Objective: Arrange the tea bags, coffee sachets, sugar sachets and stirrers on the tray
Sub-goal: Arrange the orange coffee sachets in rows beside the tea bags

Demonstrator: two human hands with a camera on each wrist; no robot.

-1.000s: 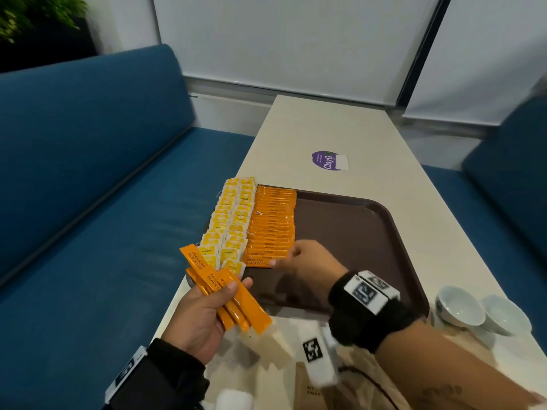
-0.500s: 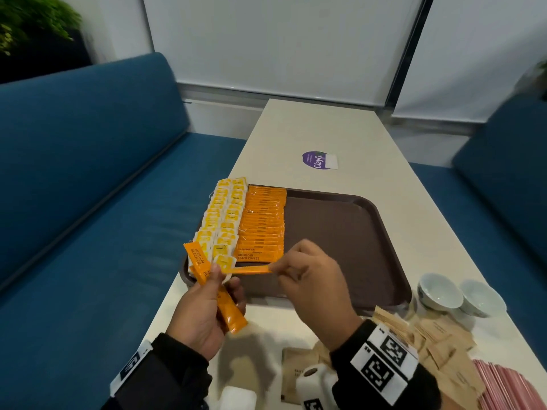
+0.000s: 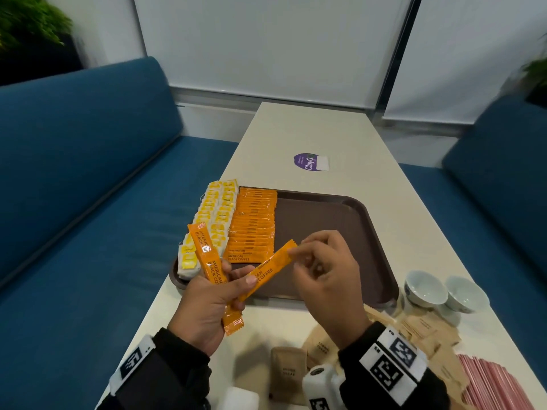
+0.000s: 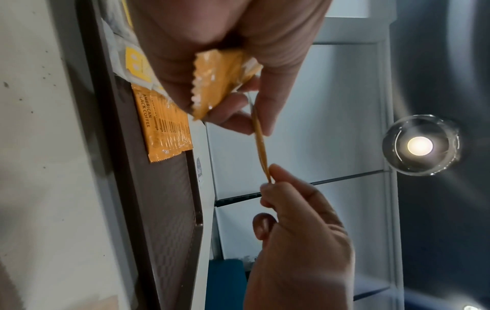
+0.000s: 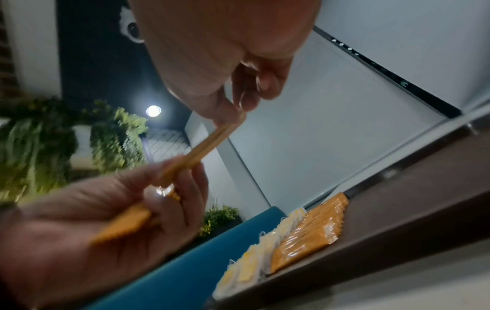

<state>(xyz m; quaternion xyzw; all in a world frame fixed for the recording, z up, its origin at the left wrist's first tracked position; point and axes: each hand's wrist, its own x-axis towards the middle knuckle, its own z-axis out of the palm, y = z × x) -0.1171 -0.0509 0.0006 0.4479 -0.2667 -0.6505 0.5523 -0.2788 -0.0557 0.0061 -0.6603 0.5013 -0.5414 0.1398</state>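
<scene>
The right hand [image 3: 325,279] now pinches one orange foil coffee sachet [image 3: 268,269], lifted off the tray's near edge. The left hand [image 3: 204,309] grips the spare sachets [image 3: 207,255]; the coffee row gains one next.

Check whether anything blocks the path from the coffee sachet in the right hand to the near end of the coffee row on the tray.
Nothing visible blocks it. The right hand pinches the coffee sachet above the tray, and the coffee row lies open just beyond.
</scene>
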